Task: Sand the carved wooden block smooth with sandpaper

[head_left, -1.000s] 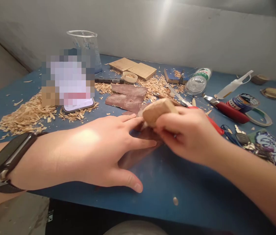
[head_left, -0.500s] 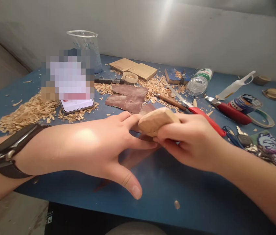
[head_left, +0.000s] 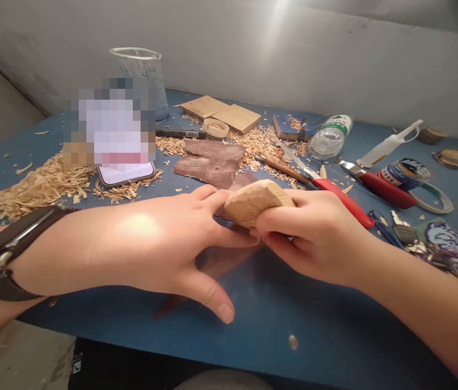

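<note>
My left hand (head_left: 163,238) lies palm down with its fingers spread, over a reddish-brown sheet (head_left: 229,264) on the blue table. Between the fingers of my right hand (head_left: 314,233) is a carved wooden piece (head_left: 255,203), pale brown with a rounded end. That piece rests by the left fingertips, its lower edge hidden behind the fingers. Just beyond the hands lie more worn reddish-brown sheets (head_left: 210,165).
Behind are wood shavings (head_left: 45,181), a phone (head_left: 127,174), a glass beaker (head_left: 159,89), square boards (head_left: 237,117) and a plastic bottle (head_left: 330,138). To the right lie a red-handled knife (head_left: 344,203), another red-handled tool (head_left: 387,188), tape (head_left: 436,197) and keys (head_left: 405,234).
The wooden piece and my right fingers have shifted slightly left. My left hand stays spread in nearly the same place; the view has moved slightly.
</note>
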Tool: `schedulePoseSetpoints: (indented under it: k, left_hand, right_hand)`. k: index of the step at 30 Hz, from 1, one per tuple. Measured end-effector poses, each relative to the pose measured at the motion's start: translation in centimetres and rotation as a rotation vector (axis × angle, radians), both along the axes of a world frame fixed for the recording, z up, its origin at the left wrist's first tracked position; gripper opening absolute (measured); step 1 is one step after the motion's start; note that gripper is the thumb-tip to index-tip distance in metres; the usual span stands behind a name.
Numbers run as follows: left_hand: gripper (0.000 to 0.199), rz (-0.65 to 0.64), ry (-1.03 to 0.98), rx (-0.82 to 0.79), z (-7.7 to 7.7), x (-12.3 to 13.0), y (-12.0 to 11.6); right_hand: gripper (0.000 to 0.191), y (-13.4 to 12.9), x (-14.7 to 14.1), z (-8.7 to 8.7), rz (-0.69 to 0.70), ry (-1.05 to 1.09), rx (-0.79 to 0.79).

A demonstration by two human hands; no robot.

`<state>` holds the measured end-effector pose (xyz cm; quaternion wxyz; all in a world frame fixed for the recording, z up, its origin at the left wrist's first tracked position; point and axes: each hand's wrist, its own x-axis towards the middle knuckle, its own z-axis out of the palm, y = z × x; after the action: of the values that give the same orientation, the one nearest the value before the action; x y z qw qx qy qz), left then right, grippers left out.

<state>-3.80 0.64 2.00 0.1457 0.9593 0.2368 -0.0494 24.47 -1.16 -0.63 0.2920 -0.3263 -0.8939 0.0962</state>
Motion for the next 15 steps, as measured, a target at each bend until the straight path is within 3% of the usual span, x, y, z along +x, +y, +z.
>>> schedulePoseSetpoints:
  k: [4, 8, 11, 15]
  left_hand:
    - [0.088, 0.020, 0.031, -0.002, -0.03, -0.15, 0.38]
    - [0.088, 0.045, 0.036, -0.016, 0.11, -0.03, 0.26]
    - [0.088, 0.020, 0.010, -0.003, 0.27, 0.13, 0.22]
    - [0.080, 0.000, 0.006, 0.018, 0.27, 0.16, 0.36]
  right_hand:
    - [0.020, -0.12, 0.25, -0.32, -0.141, 0.087, 0.010]
    - [0.019, -0.11, 0.13, -0.22, -0.013, 0.016, 0.015]
    - [0.021, 0.03, -0.03, 0.00, -0.111, 0.044, 0.094]
    - [0.020, -0.03, -0.30, 0.13, 0.005, -0.004, 0.005]
